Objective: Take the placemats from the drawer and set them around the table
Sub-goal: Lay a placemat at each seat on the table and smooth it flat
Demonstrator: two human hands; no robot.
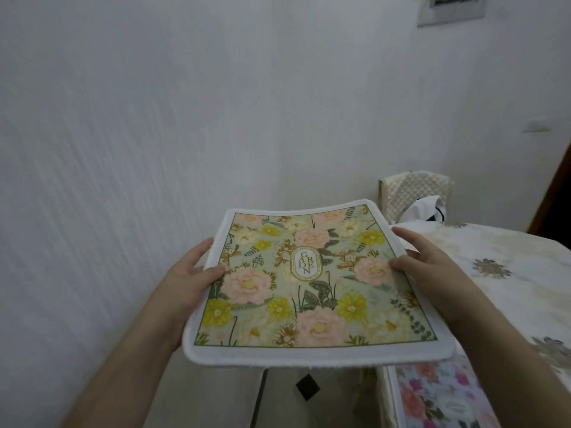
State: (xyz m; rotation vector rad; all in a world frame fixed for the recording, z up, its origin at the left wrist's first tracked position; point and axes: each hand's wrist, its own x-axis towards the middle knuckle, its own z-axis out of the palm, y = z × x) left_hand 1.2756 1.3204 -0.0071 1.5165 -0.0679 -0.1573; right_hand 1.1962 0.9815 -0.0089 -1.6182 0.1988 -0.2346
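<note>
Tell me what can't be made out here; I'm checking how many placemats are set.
Head view only:
- The drawer: not in frame.
- The table: right side cut off by the frame edge, near part hidden behind the held placemat.
- A second floral mat: cut off by the bottom edge.
- Fingers of the left hand and right hand: hidden under the placemat.

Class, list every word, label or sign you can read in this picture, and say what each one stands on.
"GARDEN", in the oval at the middle of the held placemat.
Dark label on the wall box: too blurred to read.
Oval on the second placemat: too blurred to read.
</note>
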